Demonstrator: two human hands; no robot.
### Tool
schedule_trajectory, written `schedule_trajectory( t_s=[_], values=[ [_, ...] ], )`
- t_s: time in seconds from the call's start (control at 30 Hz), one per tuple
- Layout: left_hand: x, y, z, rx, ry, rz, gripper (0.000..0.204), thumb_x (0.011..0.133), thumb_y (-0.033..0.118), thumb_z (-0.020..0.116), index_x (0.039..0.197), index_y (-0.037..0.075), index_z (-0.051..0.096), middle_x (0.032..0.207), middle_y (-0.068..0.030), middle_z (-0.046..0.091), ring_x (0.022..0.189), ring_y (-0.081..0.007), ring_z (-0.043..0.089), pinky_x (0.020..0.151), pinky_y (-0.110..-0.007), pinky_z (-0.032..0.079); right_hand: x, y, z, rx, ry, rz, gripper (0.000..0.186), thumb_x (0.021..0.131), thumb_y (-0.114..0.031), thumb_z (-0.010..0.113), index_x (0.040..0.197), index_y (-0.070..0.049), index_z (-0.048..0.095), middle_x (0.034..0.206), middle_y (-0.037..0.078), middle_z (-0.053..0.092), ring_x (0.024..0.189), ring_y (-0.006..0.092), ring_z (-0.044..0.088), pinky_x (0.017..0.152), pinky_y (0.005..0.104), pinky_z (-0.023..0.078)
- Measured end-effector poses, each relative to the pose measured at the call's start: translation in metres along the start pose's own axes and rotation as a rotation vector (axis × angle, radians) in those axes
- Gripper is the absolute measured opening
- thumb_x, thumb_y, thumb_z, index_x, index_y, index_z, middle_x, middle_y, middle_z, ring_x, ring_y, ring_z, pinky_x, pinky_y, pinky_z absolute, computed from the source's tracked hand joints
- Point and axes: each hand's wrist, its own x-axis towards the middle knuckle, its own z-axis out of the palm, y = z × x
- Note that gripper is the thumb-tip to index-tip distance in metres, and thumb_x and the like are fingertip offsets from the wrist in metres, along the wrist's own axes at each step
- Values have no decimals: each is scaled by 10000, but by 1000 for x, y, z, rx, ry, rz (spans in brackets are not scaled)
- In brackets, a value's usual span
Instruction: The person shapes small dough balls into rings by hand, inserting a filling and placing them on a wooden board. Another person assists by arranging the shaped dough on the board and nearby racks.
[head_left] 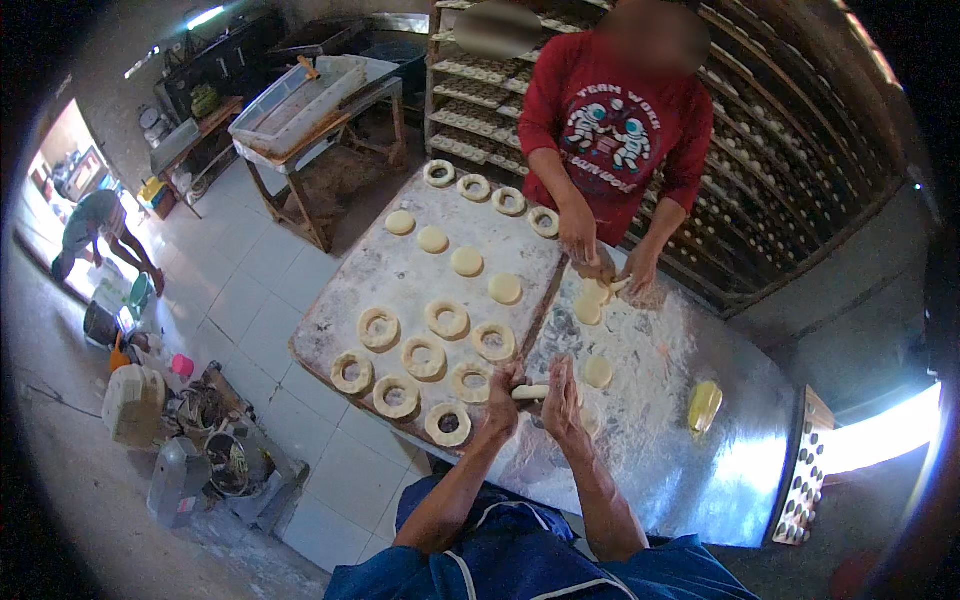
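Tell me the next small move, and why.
I'd probably turn the dough piece face up between the left hand and right hand: it appears edge-on, so I can't tell whether it has a hole like the dough rings.

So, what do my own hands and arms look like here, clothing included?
Your left hand and right hand are bare, with no gloves or watches visible. Your forearms are uncovered too, below blue sleeves that end near the elbows. Between them is a darker blue garment with pale trim.
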Motion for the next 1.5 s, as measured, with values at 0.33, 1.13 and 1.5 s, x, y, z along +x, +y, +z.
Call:
schedule_trajectory(
  t_s=[0.33, 1.13, 1.5],
  values=[
    [26, 37, -41, 988, -112, 570, 249, 968, 302, 450, 791, 131, 488, 707, 33, 493, 618, -111, 494, 563, -261, 414, 42, -47, 31, 230, 36, 50, 513, 1016, -488, 272, 1179, -26, 424, 791, 138, 531, 701, 272, 546, 642, 420, 432],
    [96, 108, -110, 666, -123, 510, 390, 988, 380, 389, 761, 64, 419, 629, -62, 411, 590, -196, 485, 574, -403, 386, 125, -103, 88, 166, -126, -49, 678, 987, -616, 186, 1273, -38, 396, 703, 41, 466, 607, 142, 417, 587, 325, 354],
    [116, 153, -130, 849, -3, 605, 286, 929, 250, 405, 799, -3, 432, 647, -179, 441, 621, -351, 525, 561, -423, 385, 177, -108, 127, 174, -195, 34, 468, 1006, -427, 392, 1271, -44, 348, 843, 138, 605, 649, 222, 543, 622, 398, 447]
  ],
)
